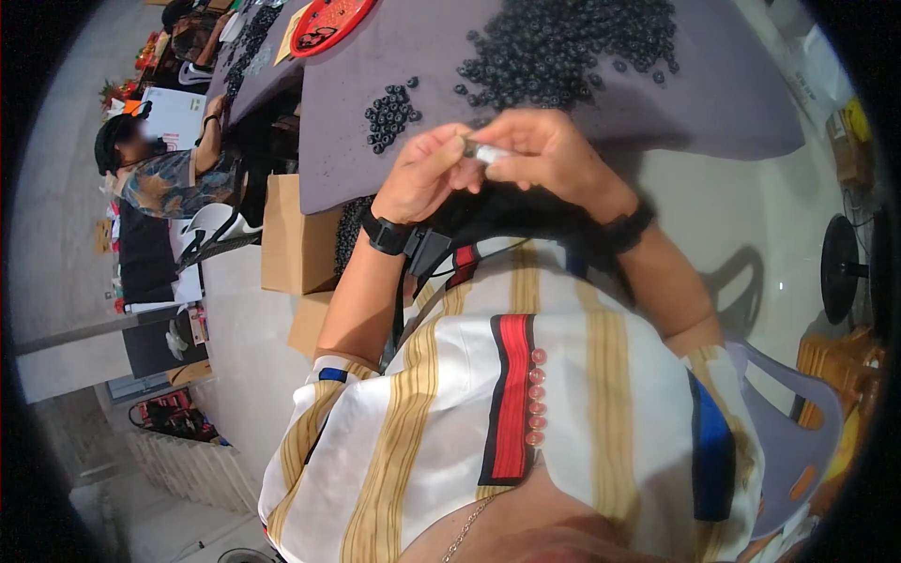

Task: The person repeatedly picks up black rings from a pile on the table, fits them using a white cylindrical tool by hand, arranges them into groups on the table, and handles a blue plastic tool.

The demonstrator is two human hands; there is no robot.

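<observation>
My left hand (424,174) and my right hand (554,155) meet in front of me, just past the near edge of the grey-covered table (371,178). Closed in a pinch, the fingers of my right hand grip a small whitish piece (490,153), roughly cylindrical. The left fingertips are pinched at its other end, where a small darker bit shows; what exactly they hold is too small to make out. Beyond my hands lies a large heap of small black ring-like parts (563,56). A smaller cluster of the same black parts (391,114) sits just beyond my left hand.
A red tray (330,23) with some black parts lies at the table's far left. Cardboard boxes (293,235) stand on the floor at the left. Another person (178,174) sits farther left at a table. A purple-grey plastic chair (798,441) is at my right side.
</observation>
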